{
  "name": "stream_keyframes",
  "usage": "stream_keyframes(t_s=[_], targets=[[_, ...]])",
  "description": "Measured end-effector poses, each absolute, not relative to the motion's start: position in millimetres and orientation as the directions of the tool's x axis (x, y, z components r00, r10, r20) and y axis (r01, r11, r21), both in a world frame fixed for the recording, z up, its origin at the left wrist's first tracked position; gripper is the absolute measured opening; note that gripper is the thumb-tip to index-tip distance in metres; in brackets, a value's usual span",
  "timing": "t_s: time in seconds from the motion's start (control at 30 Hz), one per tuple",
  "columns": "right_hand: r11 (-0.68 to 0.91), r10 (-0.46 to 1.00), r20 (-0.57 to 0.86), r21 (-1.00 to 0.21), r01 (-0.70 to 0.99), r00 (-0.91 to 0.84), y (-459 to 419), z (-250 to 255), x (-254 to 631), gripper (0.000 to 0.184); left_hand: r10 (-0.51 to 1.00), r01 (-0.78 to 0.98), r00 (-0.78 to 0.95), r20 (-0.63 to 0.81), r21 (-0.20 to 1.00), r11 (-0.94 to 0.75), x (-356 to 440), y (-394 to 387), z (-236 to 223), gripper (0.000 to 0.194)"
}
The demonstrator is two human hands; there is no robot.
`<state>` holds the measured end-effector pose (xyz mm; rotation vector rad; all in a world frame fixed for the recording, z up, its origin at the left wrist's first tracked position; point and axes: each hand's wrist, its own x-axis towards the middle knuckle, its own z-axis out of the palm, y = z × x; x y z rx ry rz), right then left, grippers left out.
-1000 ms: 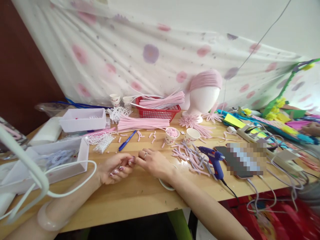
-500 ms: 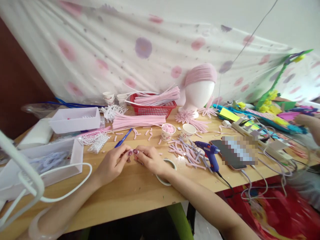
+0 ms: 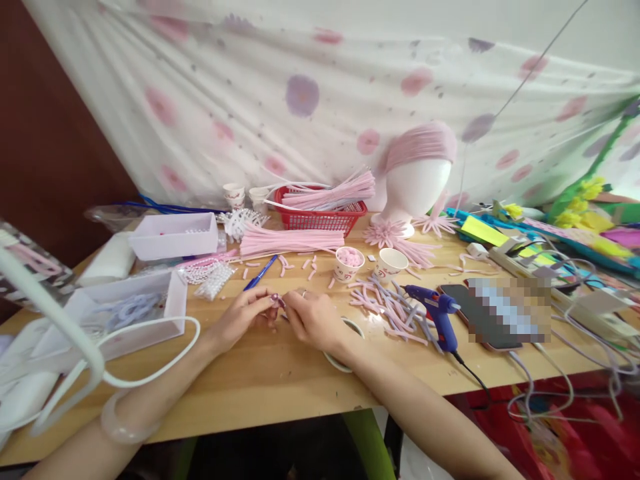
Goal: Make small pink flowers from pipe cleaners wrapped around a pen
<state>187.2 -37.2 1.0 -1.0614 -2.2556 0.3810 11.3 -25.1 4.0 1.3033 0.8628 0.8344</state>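
Note:
Near the front middle of the table, my left hand (image 3: 250,315) and my right hand (image 3: 313,317) meet at the fingertips. Both have their fingers closed in a pinch, and whatever is between them is too small or too hidden to make out. A roll of tape (image 3: 345,360) lies partly under my right wrist. Just beyond my left hand is a blue pen (image 3: 261,272). To the right of my right hand lies a loose pile of short pink and lilac pipe cleaner pieces (image 3: 385,310). A paper cup of pink pieces (image 3: 349,264) stands behind it, beside another paper cup (image 3: 391,264).
A blue glue gun (image 3: 436,310) and a phone (image 3: 480,320) lie to the right, near a power strip (image 3: 530,273) with cables. White trays (image 3: 175,237) are at left, behind a white lamp arm (image 3: 75,333). A red basket (image 3: 320,220) and foam head (image 3: 417,183) stand behind.
The view has turned left, so things sit farther right in the picture. My right hand has rolled over, its back more toward me, while the fingertips stay together.

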Motion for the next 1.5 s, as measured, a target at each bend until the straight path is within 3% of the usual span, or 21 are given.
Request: stream_keyframes(t_s=[0.1,0.17,0.23,0.33,0.4,0.47,0.6,0.7,0.8,0.87,0.97,1.03,1.1,1.23,1.33,1.5], targets=[[0.425,0.876,0.285,-0.837,0.344,-0.39,-39.8,2.8,180.9,0.022,0.911,0.163,0.372,0.179,0.953,-0.254,10.7,-29.4,7.3,0.016],[0.082,0.903,0.082,-0.996,-0.019,-0.421,-40.9,4.4,175.8,0.025,0.874,0.302,0.321,0.364,0.835,-0.459,8.2,-31.5,7.4,0.012],[-0.226,0.847,-0.052,-0.936,-0.271,-0.53,-40.7,5.5,172.5,0.024,0.821,0.371,0.295,0.489,0.733,-0.57,5.1,-32.2,6.0,0.012],[-0.36,0.777,-0.089,-0.875,-0.323,-0.623,-37.6,4.8,172.6,0.022,0.777,0.384,0.289,0.56,0.676,-0.629,2.1,-31.6,2.4,0.011],[-0.313,0.795,-0.061,-0.893,-0.323,-0.603,-34.5,2.0,174.3,0.024,0.801,0.351,0.261,0.538,0.72,-0.598,2.6,-30.3,-0.7,0.007],[-0.17,0.851,0.017,-0.937,-0.306,-0.524,-31.7,-2.0,175.8,0.03,0.849,0.253,0.204,0.488,0.811,-0.527,4.8,-28.2,-4.1,0.01],[0.179,0.887,0.192,-0.981,-0.071,-0.419,-28.4,-6.6,179.0,0.036,0.872,0.091,0.177,0.456,0.875,-0.476,6.2,-22.0,-8.6,0.012],[0.336,0.883,0.268,-0.934,0.121,-0.385,-27.8,-2.5,183.2,0.029,0.808,0.194,0.203,0.553,0.786,-0.587,2.5,-18.6,-6.9,0.009],[0.432,0.895,0.368,-0.854,0.288,-0.25,-28.5,3.4,186.0,0.022,0.704,0.346,0.265,0.659,0.616,-0.707,-0.1,-18.8,-3.3,0.014],[0.45,0.891,0.395,-0.827,0.336,-0.224,-29.1,4.5,186.1,0.019,0.643,0.39,0.31,0.7,0.523,-0.758,0.4,-20.5,-2.0,0.018],[0.517,0.854,0.442,-0.779,0.355,-0.274,-28.5,1.0,185.7,0.015,0.609,0.399,0.324,0.724,0.479,-0.782,2.4,-23.5,-2.8,0.023],[0.601,0.799,0.533,-0.707,0.373,-0.278,-26.8,-2.9,186.5,0.014,0.636,0.391,0.302,0.71,0.516,-0.762,3.2,-25.0,-4.0,0.024],[0.66,0.746,0.617,-0.638,0.396,-0.251,-24.8,-6.5,188.1,0.016,0.717,0.339,0.254,0.649,0.634,-0.695,3.7,-26.0,-4.6,0.022],[0.657,0.746,0.628,-0.638,0.401,-0.223,-23.0,-11.4,189.2,0.021,0.901,0.131,0.158,0.403,0.896,-0.424,5.6,-26.3,-3.8,0.02],[0.664,0.745,0.622,-0.66,0.351,-0.241,-24.2,-12.4,187.3,0.022,0.947,0.039,0.121,0.297,0.952,-0.304,7.9,-25.9,-3.2,0.02],[0.635,0.772,0.578,-0.709,0.307,-0.263,-27.5,-9.6,184.8,0.023,0.948,0.041,0.082,0.308,0.949,-0.312,8.5,-27.4,-3.6,0.019]])
